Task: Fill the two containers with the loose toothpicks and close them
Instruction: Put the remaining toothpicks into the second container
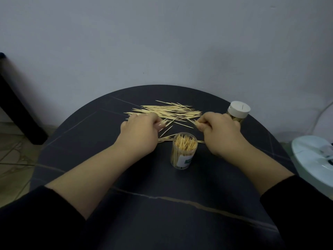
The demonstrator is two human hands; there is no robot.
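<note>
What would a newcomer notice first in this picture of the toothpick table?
The pale heap of loose toothpicks fanned across the far middle of the dark round table stands out first. Just in front, the left hand and right hand each pinch a small bunch of sticks. Between the wrists stands an open container packed with toothpicks; a white-capped container sits far right, behind the right hand.

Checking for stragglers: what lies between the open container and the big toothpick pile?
A few stray toothpicks lying on the dark table, shown in the head view.
</note>
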